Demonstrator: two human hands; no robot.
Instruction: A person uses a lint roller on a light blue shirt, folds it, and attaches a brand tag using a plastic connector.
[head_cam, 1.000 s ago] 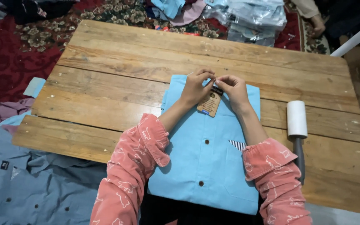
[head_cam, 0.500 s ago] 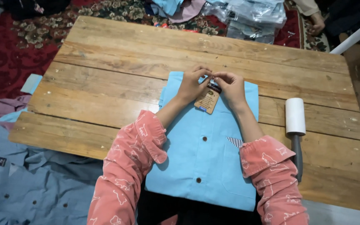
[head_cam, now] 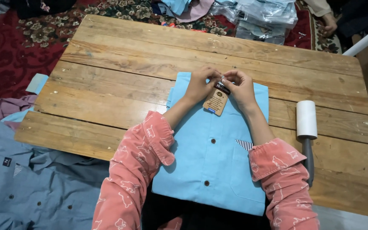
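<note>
Head view, the only one. Left hand (head_cam: 200, 85) and right hand (head_cam: 240, 87) meet fingertip to fingertip at the collar end of a folded light-blue shirt (head_cam: 214, 162). Both are pinched shut on the top of a tan cardboard hang tag (head_cam: 216, 99) with a dark upper band and a small blue patch at its lower corner. What the fingertips pinch besides the tag's top is too small to tell. The tag hangs slantwise just below the pinch, lying on the shirt front.

The shirt lies flat on the wooden table (head_cam: 120, 59), buttons in a line running from the pinch toward the person, its near end overhanging the table edge. A striped pocket trim (head_cam: 245, 145) shows beside the right forearm.

Right of the grip, well apart, lies a lint roller (head_cam: 307, 132), white roll and grey handle. Beyond the grip, past bare planks and the far table edge, sit clear plastic bags of folded garments (head_cam: 265, 17). Left of the grip the planks are open to the edge; below that edge lies a grey-blue shirt (head_cam: 35, 187) with a small dark label (head_cam: 7, 161).
</note>
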